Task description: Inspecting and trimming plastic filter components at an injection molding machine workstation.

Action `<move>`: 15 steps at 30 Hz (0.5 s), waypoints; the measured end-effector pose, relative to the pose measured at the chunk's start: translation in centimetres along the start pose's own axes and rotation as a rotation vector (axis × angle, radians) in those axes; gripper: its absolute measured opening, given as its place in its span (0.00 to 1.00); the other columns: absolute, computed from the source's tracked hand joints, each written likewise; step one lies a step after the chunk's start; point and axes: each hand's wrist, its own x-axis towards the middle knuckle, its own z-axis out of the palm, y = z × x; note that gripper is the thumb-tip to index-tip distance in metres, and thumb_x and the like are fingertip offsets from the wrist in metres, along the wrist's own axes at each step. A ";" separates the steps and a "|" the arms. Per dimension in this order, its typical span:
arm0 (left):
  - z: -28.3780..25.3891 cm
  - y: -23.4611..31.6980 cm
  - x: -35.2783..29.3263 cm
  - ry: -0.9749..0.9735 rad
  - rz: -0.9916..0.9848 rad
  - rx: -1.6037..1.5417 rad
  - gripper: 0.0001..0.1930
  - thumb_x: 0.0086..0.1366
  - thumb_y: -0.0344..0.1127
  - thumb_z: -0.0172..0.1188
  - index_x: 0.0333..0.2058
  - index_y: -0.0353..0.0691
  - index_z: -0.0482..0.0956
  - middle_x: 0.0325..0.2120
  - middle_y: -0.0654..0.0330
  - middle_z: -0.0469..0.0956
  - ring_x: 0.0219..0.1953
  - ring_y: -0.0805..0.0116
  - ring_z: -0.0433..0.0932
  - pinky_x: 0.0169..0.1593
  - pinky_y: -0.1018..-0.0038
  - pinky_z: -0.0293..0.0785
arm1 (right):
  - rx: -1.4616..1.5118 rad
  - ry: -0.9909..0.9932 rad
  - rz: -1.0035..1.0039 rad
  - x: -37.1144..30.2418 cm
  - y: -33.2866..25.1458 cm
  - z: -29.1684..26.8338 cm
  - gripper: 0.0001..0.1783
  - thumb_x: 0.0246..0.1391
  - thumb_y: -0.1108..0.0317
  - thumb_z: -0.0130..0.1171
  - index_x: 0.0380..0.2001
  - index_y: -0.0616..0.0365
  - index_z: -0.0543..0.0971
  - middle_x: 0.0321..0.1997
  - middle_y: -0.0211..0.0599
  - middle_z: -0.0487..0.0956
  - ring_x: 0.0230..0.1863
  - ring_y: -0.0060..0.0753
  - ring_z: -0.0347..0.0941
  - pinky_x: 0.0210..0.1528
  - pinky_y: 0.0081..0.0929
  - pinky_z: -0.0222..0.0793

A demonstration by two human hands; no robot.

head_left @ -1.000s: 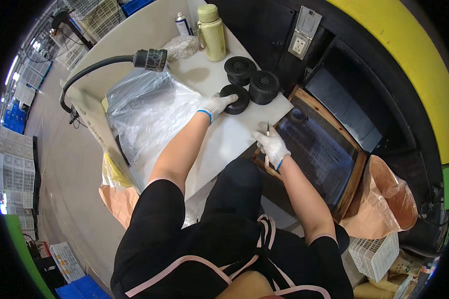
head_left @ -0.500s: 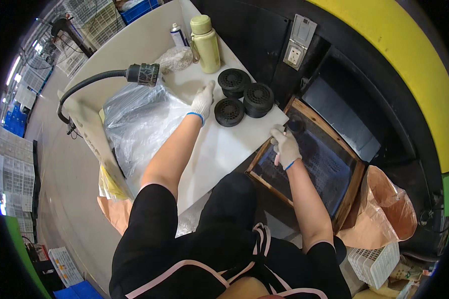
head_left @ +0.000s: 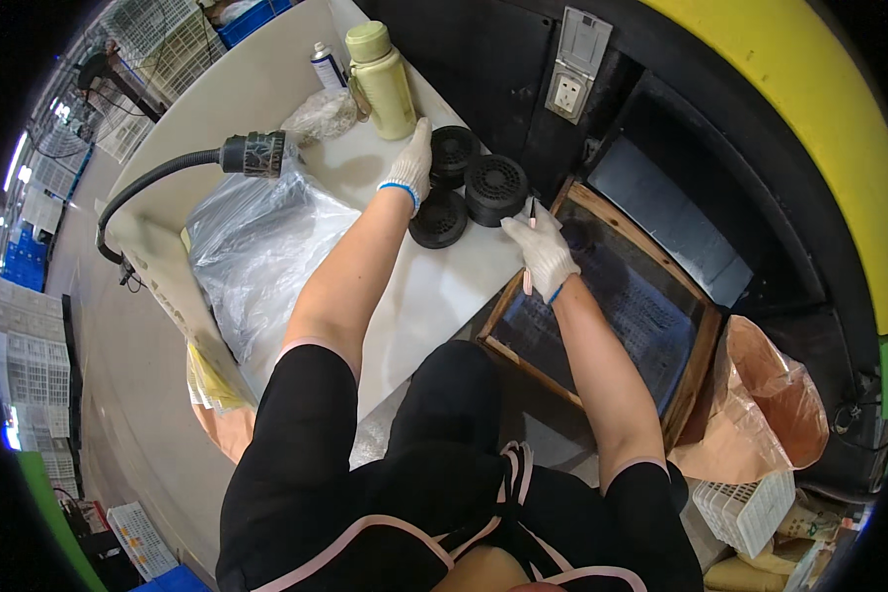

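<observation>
One white desk (head_left: 444, 296) fills the middle. To its right sits one wood-framed tray (head_left: 699, 380) with a dark, bluish panel inside, whether floor or contents I cannot tell. One crumpled clear plastic sheet (head_left: 266, 247) covers the desk's left part. Near right is one copper-coloured bag (head_left: 760, 414), its open mouth showing the inner wall, above one white plastic crate (head_left: 750, 513). One pale yellow lidded bottle (head_left: 385, 94) stands at the far side, contents hidden. Three round black perforated pieces cluster at the desk's right: one far (head_left: 455, 150), one right (head_left: 496, 183), one near (head_left: 438, 222). The white-gloved left grip (head_left: 412, 163) is beside them, fingers extended; whether it grasps one I cannot tell. The white-gloved right grip (head_left: 541, 245) is closed around one slim pink-handled tool (head_left: 528, 283).
</observation>
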 end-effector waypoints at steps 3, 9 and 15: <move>-1.1 -0.3 0.5 0.015 0.032 0.032 0.44 0.70 0.65 0.43 0.69 0.29 0.54 0.67 0.47 0.61 0.71 0.59 0.58 0.74 0.61 0.43 | -0.075 -0.012 0.043 -0.2 -1.3 0.6 0.31 0.59 0.65 0.58 0.64 0.57 0.64 0.46 0.35 0.76 0.40 0.25 0.67 0.41 0.30 0.69; -1.9 -0.2 0.6 -0.167 0.027 -0.058 0.42 0.73 0.63 0.40 0.70 0.31 0.50 0.69 0.45 0.57 0.73 0.61 0.51 0.75 0.63 0.36 | -0.179 0.037 0.106 0.6 -0.3 0.1 0.33 0.59 0.66 0.57 0.67 0.56 0.62 0.61 0.43 0.74 0.54 0.34 0.72 0.44 0.32 0.73; -2.0 -0.9 -0.5 -0.007 0.027 0.081 0.48 0.68 0.68 0.46 0.70 0.31 0.50 0.67 0.44 0.59 0.69 0.52 0.58 0.73 0.60 0.46 | -0.080 0.056 0.026 1.4 2.8 -2.8 0.29 0.60 0.63 0.57 0.64 0.54 0.67 0.59 0.44 0.76 0.50 0.33 0.75 0.37 0.32 0.75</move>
